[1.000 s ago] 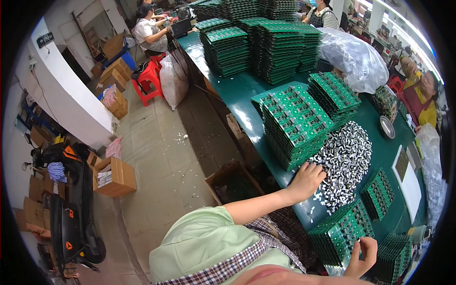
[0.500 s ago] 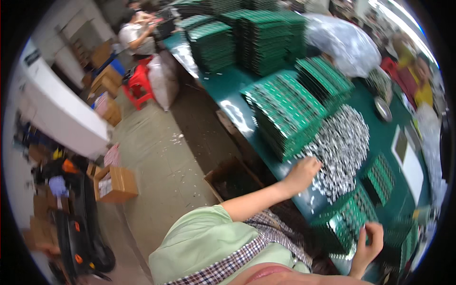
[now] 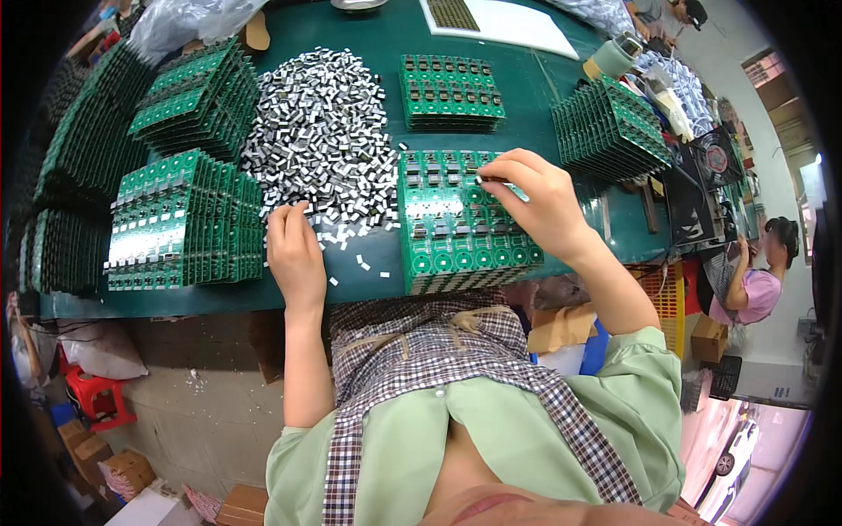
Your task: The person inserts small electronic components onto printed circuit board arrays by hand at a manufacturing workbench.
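Note:
A heap of small black-and-white rectangular pieces [image 3: 320, 131] lies on the dark green table. At its near left edge is my left hand [image 3: 296, 250], fingers closed together and tips down among the pieces; whether one is between them is hidden. To the right of the heap stands a stack of green circuit boards [image 3: 430, 260], its top board carrying rows of dark components. Over the far right part of that board, my right hand [image 3: 544, 200] pinches a small white piece [image 3: 481, 180] between thumb and fingers, close to the board's surface.
More board stacks stand at the left [image 3: 149, 223], behind the working stack [image 3: 452, 92] and at the right [image 3: 610, 131]. A white panel [image 3: 509, 26] lies at the back near a green bottle [image 3: 614, 54]. A small fan [image 3: 715, 158] stands far right; a person in pink [image 3: 754, 294] sits beyond.
My view has swung round to face the table squarely. My right hand has moved from the board stack's near side to above its top board, a small piece pinched. My left hand stays by the heap.

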Motion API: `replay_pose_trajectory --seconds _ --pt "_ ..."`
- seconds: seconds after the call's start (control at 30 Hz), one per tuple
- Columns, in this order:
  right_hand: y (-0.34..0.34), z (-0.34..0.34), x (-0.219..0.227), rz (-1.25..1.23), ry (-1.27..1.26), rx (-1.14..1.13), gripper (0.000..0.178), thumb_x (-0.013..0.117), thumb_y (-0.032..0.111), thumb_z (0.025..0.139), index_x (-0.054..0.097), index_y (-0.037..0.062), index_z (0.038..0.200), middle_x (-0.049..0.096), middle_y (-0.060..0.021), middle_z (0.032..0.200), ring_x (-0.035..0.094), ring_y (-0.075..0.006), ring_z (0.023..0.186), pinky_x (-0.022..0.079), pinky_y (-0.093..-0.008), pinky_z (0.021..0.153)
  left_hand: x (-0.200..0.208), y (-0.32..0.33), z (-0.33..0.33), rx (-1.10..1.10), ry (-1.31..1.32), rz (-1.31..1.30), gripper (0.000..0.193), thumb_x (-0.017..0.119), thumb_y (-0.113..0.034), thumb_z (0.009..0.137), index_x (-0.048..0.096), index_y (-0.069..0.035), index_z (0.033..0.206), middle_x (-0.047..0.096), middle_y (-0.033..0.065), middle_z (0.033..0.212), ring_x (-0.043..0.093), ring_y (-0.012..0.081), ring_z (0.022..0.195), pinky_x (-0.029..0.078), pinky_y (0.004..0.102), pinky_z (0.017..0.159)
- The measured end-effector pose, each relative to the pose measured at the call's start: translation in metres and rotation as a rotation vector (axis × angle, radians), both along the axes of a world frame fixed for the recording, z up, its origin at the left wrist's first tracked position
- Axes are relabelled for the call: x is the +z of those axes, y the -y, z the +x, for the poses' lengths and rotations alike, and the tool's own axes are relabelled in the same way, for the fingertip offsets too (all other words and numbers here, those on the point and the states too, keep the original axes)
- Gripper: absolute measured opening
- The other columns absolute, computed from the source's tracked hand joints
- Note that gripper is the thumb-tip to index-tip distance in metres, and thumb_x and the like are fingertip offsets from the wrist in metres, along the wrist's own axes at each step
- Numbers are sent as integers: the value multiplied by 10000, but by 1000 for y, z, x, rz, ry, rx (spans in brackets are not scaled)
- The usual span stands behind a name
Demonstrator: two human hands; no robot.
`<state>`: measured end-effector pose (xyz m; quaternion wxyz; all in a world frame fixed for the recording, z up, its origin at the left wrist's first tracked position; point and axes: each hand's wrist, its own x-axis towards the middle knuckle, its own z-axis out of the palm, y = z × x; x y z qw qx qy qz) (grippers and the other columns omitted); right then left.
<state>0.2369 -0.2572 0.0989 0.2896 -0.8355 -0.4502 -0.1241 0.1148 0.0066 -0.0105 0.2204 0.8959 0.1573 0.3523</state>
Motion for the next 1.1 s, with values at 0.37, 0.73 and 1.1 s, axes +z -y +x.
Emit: replay_pose_trajectory --seconds 0.37,0.73,1.1 --pt "-4 6 -13 -121 208 41 117 629 67 775 614 37 886 598 -70 859 624 -253 737 513 -343 644 1 3 -1 -26 3 -106 131 572 1 856 620 40 971 600 149 987 588 307 920 469 377 806" --pt "-5 5 -6 -201 252 59 157 589 31 734 619 25 888 600 -69 865 627 -248 774 519 -339 659 0 0 -2 -73 26 -61 162 581 13 841 623 19 997 598 143 995 605 303 889 486 380 770" --pt "-14 -33 16 -42 158 97 221 678 50 756 644 47 974 632 -66 913 640 -220 745 525 -315 614 57 42 -20 -534 290 -1223 202 595 51 854 600 57 1056 659 106 973 634 156 888 499 267 798"
